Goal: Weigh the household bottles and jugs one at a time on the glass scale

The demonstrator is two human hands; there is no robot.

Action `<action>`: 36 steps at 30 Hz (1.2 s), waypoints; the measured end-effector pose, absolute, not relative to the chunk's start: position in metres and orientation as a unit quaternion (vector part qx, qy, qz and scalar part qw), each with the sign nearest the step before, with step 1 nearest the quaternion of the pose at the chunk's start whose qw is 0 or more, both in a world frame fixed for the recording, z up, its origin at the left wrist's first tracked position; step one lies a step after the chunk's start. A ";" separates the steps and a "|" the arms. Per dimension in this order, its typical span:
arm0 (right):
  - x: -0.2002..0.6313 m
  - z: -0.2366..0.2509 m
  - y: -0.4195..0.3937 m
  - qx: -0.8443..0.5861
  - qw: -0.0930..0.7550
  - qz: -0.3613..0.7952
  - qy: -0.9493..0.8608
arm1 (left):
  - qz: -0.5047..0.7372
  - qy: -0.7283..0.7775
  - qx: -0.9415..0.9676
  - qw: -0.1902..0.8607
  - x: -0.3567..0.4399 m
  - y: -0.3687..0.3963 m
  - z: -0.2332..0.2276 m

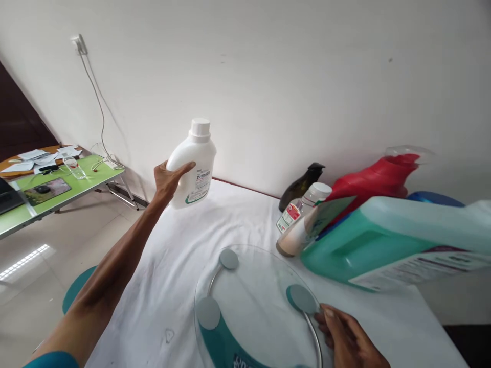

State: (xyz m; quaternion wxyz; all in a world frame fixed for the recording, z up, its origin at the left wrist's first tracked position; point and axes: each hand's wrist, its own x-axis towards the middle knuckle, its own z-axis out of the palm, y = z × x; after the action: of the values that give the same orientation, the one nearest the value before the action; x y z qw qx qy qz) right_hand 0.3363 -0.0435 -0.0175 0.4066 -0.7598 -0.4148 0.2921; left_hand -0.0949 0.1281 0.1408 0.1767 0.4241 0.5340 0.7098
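Note:
My left hand point(169, 181) is wrapped round a white plastic bottle point(197, 158) with a white screw cap and a printed label. The bottle is held upright at the far left part of the cloth-covered table; whether its base touches the cloth I cannot tell. At the lower right, my right hand point(345, 335) pinches the edge of a round glass bathroom scale point(261, 291). Grey round pads and a teal panel show on the scale, and its near edge runs out of view.
On the right of the white-clothed table point(161, 266) stand a large green-liquid jug point(345, 245), a red bottle point(368, 176), a dark bottle point(299, 189) and a clear white-capped bottle point(303, 207). A green table point(92, 176) with a mouse and papers stands left. A wall rises behind.

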 end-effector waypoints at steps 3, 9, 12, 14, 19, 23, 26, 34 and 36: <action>0.326 -0.013 -0.045 -0.744 0.436 0.284 -0.419 | 0.703 0.537 0.434 0.170 -0.100 0.088 0.158; 0.312 -0.013 -0.045 -0.719 0.474 0.293 -0.416 | 0.685 0.528 0.455 0.213 -0.076 0.019 0.176; 0.311 -0.016 -0.044 -0.705 0.489 0.284 -0.427 | 0.672 0.523 0.455 0.261 -0.048 -0.006 0.172; 0.312 -0.018 -0.044 -0.696 0.497 0.279 -0.437 | 0.665 0.507 0.462 0.297 -0.027 -0.018 0.165; 0.311 -0.020 -0.044 -0.677 0.506 0.279 -0.455 | 0.634 0.447 0.496 0.390 0.019 -0.039 0.152; 0.309 -0.016 -0.045 -0.673 0.505 0.273 -0.466 | 0.606 0.430 0.511 0.432 0.044 -0.048 0.145; 0.309 -0.012 -0.047 -0.666 0.505 0.269 -0.479 | 0.594 0.435 0.517 0.438 0.052 -0.050 0.138; 0.306 -0.005 -0.050 -0.674 0.497 0.265 -0.478 | 0.588 0.431 0.528 0.437 0.053 -0.044 0.128; 0.305 -0.005 -0.050 -0.672 0.502 0.268 -0.474 | 0.592 0.429 0.528 0.433 0.053 -0.046 0.127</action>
State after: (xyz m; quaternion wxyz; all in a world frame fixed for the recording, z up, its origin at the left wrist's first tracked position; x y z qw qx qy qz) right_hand 0.3054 -0.0496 -0.0051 0.5022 -0.6722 -0.4736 0.2678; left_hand 0.0529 -0.0458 0.1270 0.4327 0.5282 0.4288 0.5915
